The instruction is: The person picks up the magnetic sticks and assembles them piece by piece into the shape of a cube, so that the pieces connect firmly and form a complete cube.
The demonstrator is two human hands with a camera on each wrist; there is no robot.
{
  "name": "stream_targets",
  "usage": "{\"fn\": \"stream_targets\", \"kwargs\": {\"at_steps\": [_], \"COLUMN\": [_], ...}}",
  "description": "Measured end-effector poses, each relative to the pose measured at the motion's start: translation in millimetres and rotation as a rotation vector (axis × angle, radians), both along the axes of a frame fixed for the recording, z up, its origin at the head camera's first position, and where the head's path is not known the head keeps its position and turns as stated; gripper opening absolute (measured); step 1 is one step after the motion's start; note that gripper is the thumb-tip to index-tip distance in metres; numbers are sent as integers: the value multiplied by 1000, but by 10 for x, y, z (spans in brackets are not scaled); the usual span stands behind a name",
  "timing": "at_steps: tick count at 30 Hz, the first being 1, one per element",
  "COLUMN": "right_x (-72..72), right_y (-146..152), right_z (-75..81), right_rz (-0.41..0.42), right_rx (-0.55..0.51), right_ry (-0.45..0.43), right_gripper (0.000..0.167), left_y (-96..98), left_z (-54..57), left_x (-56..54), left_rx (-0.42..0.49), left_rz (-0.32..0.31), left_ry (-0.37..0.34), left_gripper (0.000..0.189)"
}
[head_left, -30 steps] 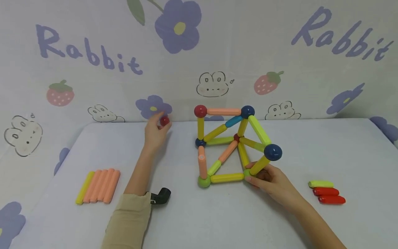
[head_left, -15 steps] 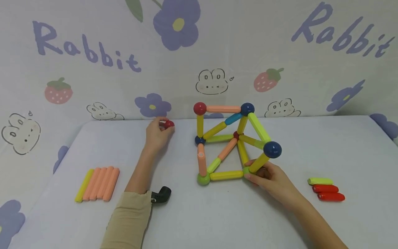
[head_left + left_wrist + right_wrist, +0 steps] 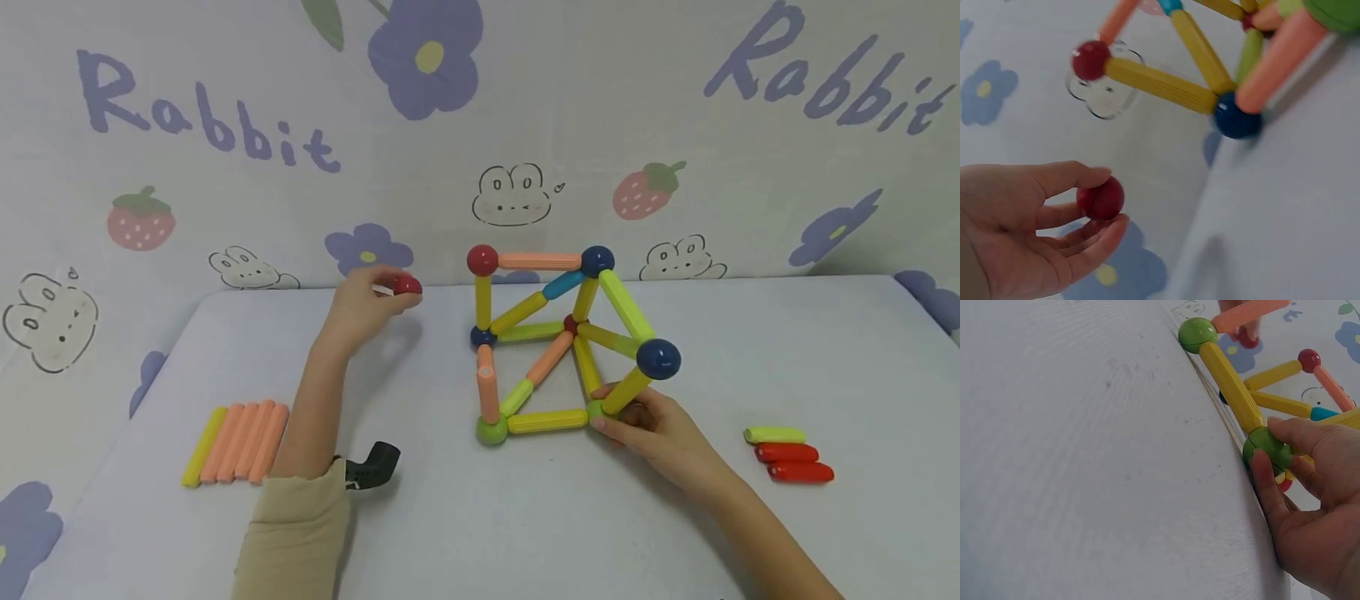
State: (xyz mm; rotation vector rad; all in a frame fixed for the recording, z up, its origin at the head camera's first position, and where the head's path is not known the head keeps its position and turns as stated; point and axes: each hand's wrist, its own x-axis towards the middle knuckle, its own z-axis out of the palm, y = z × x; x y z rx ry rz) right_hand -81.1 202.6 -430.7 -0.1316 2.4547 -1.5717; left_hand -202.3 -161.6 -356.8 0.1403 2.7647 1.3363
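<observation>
Out at the back left, my left hand (image 3: 360, 304) pinches a red ball (image 3: 1101, 199) between thumb and fingertips, raised over the table with its shadow below. To the right of it stands a frame of magnetic sticks and balls. My right hand (image 3: 671, 437) grips the green ball (image 3: 1267, 450) at the frame's front right corner, thumb on one side and fingers on the other. From that corner a yellow stick (image 3: 628, 393) rises to a dark blue ball (image 3: 658, 358). Another red ball (image 3: 482, 260) tops the back left upright, and a second green ball (image 3: 492, 428) sits front left.
Several orange sticks (image 3: 243, 443) and a yellow one (image 3: 204, 447) lie side by side at the left, partly behind my left forearm. At the right lie a short lime stick (image 3: 775, 435) and two red ones (image 3: 800, 472). A patterned cloth (image 3: 555, 108) hangs behind the table.
My left hand dipped toward the table with the red ball, then rose again and turned, its forearm shifting left. The right hand and the frame have stayed in place.
</observation>
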Motion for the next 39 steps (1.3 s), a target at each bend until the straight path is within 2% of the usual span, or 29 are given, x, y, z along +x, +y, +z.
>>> {"fn": "stream_targets", "kwargs": {"at_steps": [4, 8, 12, 16, 20, 24, 31, 39], "right_x": [-1, -1, -2, -6, -9, -9, 0, -3], "right_y": [3, 4, 4, 8, 10, 11, 10, 2], "right_z": [5, 8, 5, -2, -8, -9, -4, -3], "right_rz": [-2, -4, -6, -5, -3, 2, 1, 4], "right_rx": [-1, 5, 2, -5, -6, -6, -9, 3], "right_ry": [-5, -4, 3, 11, 14, 12, 14, 9], "right_gripper": [42, 42, 42, 41, 41, 41, 41, 41], "left_y": [53, 154, 260, 332, 359, 364, 389, 371], "left_z": [267, 493, 658, 747, 752, 693, 550, 519], "left_x": [138, 305, 472, 580, 601, 554, 439, 409], "left_rx": [3, -25, -39, -1, 80, 138, 179, 194], "left_rz": [-68, -169, -319, -495, -621, -678, -738, -747], "left_ry": [8, 30, 31, 17, -33, -76, -133, -185], "left_gripper": [44, 35, 31, 30, 31, 33, 32, 38]}}
